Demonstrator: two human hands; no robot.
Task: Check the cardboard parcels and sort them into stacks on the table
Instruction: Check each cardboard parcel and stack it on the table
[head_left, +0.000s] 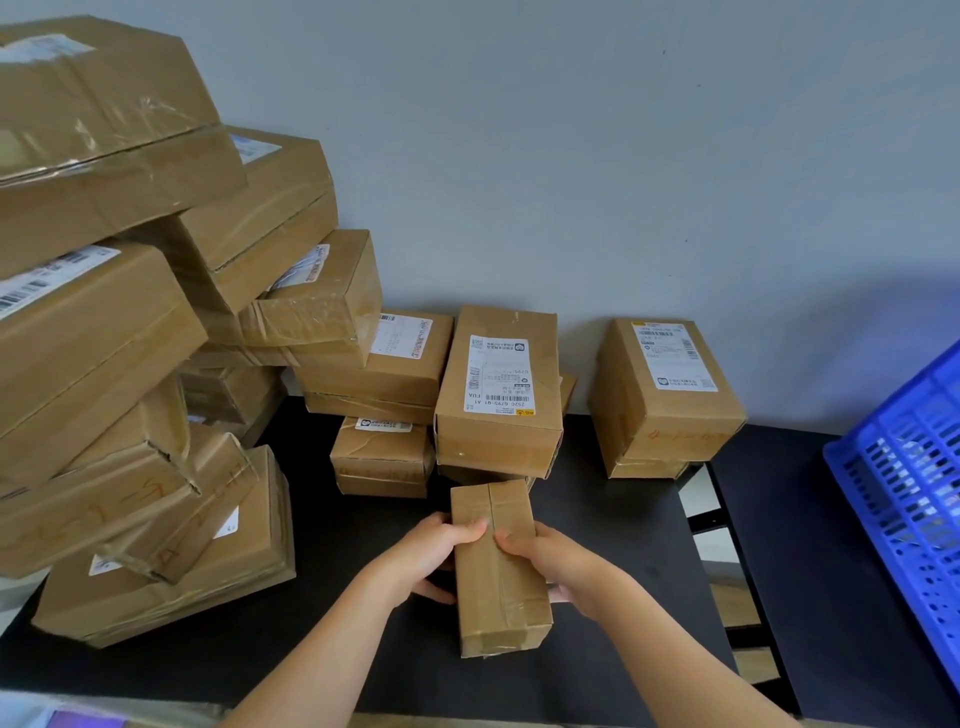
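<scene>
I have the left hand (441, 545) and right hand (550, 561) curled round the sides of one small parcel (498, 566), held over the front of the table (311, 649), taped face up. A few short stacks (498, 395) stand at the back. The jumbled pile (130, 364) on the left looks unsorted, so I judge most work remains.

Parcels (104, 322): brown cardboard, banded with glossy clear tape (306, 317). Front parcel (498, 566): plain brown, 1 tape strip along the centre line. Labels (497, 375): white, with black text and barcodes; 1 carries a small yellow mark. Right parcel (670, 410): faint orange handwriting on the side. Bench (363, 649): matt black. Crate (904, 493): blue, slot-and-hole grid. Wall (623, 156): pale grey.
</scene>
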